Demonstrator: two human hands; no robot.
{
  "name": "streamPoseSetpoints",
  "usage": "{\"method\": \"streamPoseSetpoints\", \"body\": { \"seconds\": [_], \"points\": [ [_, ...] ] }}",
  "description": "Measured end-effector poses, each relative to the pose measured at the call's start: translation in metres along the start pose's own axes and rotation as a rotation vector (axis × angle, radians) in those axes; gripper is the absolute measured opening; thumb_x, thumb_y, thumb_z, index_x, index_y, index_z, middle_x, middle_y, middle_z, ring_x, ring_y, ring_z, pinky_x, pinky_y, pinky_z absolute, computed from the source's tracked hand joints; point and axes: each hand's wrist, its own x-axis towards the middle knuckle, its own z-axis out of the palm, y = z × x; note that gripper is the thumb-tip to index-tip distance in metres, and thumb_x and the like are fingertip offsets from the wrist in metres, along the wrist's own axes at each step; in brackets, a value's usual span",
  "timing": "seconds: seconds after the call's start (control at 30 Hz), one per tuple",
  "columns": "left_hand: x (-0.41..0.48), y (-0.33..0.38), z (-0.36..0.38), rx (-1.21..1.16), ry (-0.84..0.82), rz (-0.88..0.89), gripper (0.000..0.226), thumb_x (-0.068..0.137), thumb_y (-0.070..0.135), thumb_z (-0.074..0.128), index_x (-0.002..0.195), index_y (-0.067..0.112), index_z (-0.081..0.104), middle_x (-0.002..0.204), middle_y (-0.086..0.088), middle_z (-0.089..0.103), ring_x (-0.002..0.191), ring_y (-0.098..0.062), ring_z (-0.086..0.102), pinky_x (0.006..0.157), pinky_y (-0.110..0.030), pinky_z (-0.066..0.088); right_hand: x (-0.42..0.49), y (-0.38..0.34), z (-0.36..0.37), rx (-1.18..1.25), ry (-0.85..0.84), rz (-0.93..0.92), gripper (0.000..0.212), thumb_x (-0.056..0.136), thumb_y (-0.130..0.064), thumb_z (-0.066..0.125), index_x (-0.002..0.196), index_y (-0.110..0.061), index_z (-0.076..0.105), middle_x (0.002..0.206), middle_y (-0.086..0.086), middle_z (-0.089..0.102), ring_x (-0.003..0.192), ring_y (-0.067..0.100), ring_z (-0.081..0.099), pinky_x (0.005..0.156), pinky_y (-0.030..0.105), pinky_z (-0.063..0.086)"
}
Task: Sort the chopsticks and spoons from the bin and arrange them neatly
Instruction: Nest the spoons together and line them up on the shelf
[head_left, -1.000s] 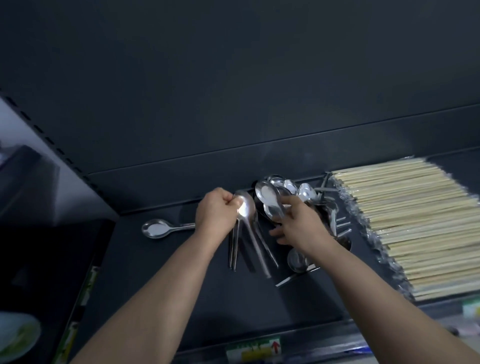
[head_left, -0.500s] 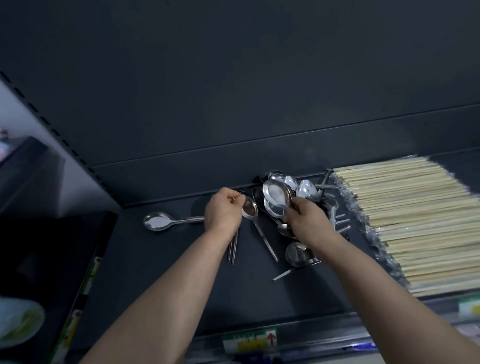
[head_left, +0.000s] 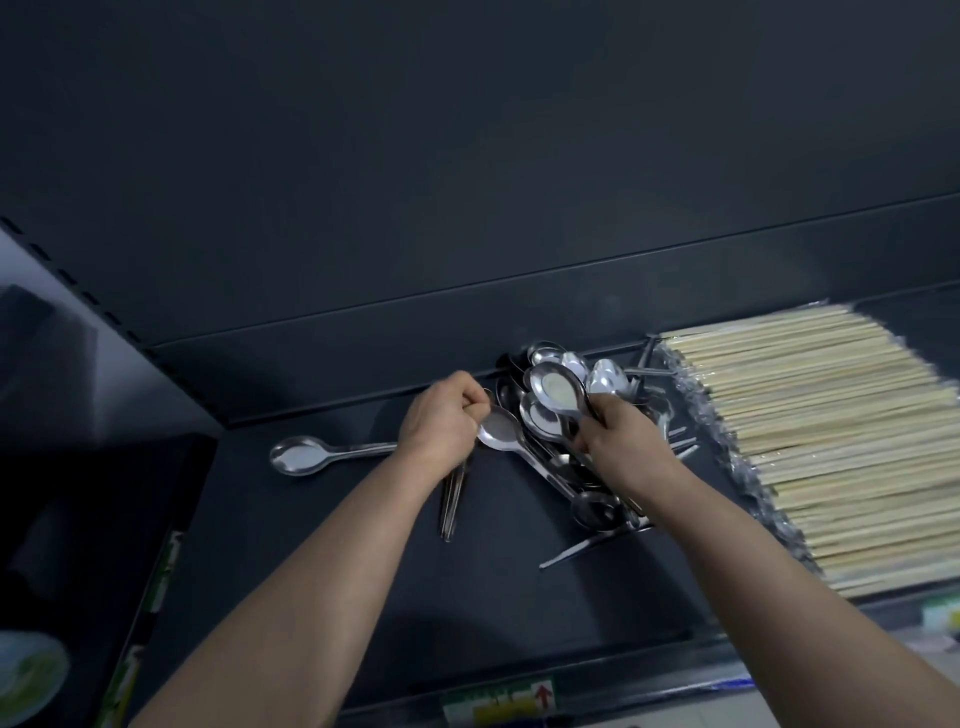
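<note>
Left hand (head_left: 441, 421) clasps what seem spoon handles (head_left: 451, 499); right hand (head_left: 618, 441) pinches a spoon (head_left: 556, 389) over the pile (head_left: 587, 499). Chopsticks (head_left: 810, 431) lie aligned at right, lone spoon (head_left: 301, 454) set aside, most unsorted.

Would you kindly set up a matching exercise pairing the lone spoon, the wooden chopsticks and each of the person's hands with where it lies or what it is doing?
Things:
1. lone spoon
2. wooden chopsticks
3. right hand
4. left hand

Places or states:
A. stacked in a wide row at the far right
B. grips a bundle of thin metal handles
C. lies flat on the dark shelf, at the left, apart from the other spoons
D. holds a raised spoon above the spoon pile

Pairs: 1-C, 2-A, 3-D, 4-B.
</note>
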Motion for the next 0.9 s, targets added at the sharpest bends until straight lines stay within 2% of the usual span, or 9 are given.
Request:
{"method": "streamPoseSetpoints", "body": {
  "seconds": [0.13,0.27,0.4,0.5,0.57,0.63,0.7,0.77,0.9],
  "points": [
    [-0.008,0.001,-0.017,-0.154,-0.017,0.085,0.018,0.09,0.017,0.063,0.076,0.027,0.06,0.068,0.008,0.062,0.063,-0.008,0.053,0.063,-0.028,0.045,0.0,-0.007,0.01,0.054,-0.079,0.011,0.011,0.087,-0.025,0.044,0.084,-0.02,0.053,0.079,0.005,0.062,0.07,0.025,0.054,0.068,0.042,0.047],
    [-0.016,0.005,-0.018,-0.247,0.114,0.092,0.017,0.089,0.014,0.066,0.076,0.025,0.062,0.074,0.011,0.063,0.072,-0.009,0.059,0.072,-0.03,0.052,-0.01,-0.023,0.026,0.191,-0.202,0.006,0.018,0.096,-0.016,0.042,0.106,-0.021,0.055,0.082,0.006,0.065,0.064,0.022,0.066,0.053,0.034,0.054],
    [-0.026,-0.002,-0.02,-0.207,0.245,0.083,0.011,0.088,0.016,0.067,0.081,0.022,0.06,0.088,0.002,0.064,0.082,-0.014,0.06,0.08,-0.032,0.05,-0.023,-0.031,0.036,0.227,-0.27,-0.019,0.024,0.101,-0.014,0.033,0.118,-0.02,0.049,0.086,0.003,0.062,0.043,0.011,0.055,0.036,0.019,0.039],
    [-0.035,-0.014,-0.026,-0.241,0.312,0.026,0.014,0.086,0.025,0.07,0.09,0.021,0.057,0.088,0.004,0.062,0.083,-0.014,0.06,0.078,-0.03,0.049,-0.028,-0.033,0.043,0.179,-0.312,-0.044,0.017,0.103,-0.024,0.037,0.101,-0.021,0.053,0.078,0.0,0.057,0.043,0.007,0.039,0.035,0.017,0.029],
    [-0.042,-0.024,-0.03,-0.308,0.264,-0.015,0.014,0.088,0.028,0.069,0.096,0.022,0.059,0.084,0.009,0.063,0.079,-0.011,0.062,0.074,-0.028,0.05,-0.031,-0.034,0.051,0.107,-0.33,-0.089,0.019,0.1,-0.023,0.041,0.085,-0.024,0.053,0.074,-0.004,0.056,0.046,0.004,0.039,0.039,0.014,0.031],
    [-0.049,-0.034,-0.033,-0.381,0.183,-0.024,0.002,0.091,0.021,0.065,0.088,0.02,0.065,0.075,0.009,0.065,0.066,-0.005,0.061,0.063,-0.025,0.047,-0.032,-0.035,0.057,-0.003,-0.344,-0.15,0.018,0.097,-0.021,0.044,0.083,-0.026,0.055,0.074,-0.008,0.059,0.054,0.003,0.047,0.053,0.018,0.038],
    [-0.054,-0.048,-0.037,-0.373,0.145,-0.049,0.011,0.091,0.017,0.064,0.08,0.02,0.066,0.07,0.008,0.064,0.061,-0.004,0.058,0.058,-0.022,0.044,-0.032,-0.039,0.063,-0.251,-0.35,-0.201,0.012,0.095,-0.027,0.045,0.093,-0.029,0.056,0.085,-0.009,0.065,0.076,0.011,0.059,0.07,0.029,0.046],
    [-0.059,-0.064,-0.041,-0.357,0.142,-0.098,0.013,0.09,0.017,0.065,0.077,0.021,0.065,0.07,0.008,0.064,0.065,-0.008,0.058,0.061,-0.025,0.045,-0.033,-0.046,0.071,-0.527,-0.297,-0.219,0.018,0.094,-0.032,0.044,0.11,-0.03,0.053,0.101,-0.004,0.066,0.098,0.021,0.06,0.08,0.033,0.045],
    [-0.068,-0.097,-0.051,-0.331,0.27,-0.221,0.017,0.09,0.018,0.064,0.075,0.025,0.061,0.073,0.01,0.064,0.075,-0.014,0.063,0.068,-0.035,0.054,-0.031,-0.066,0.098,-0.642,-0.221,-0.274,0.02,0.094,-0.025,0.048,0.114,-0.026,0.053,0.109,0.002,0.064,0.102,0.027,0.06,0.081,0.035,0.046]
  ]
}}
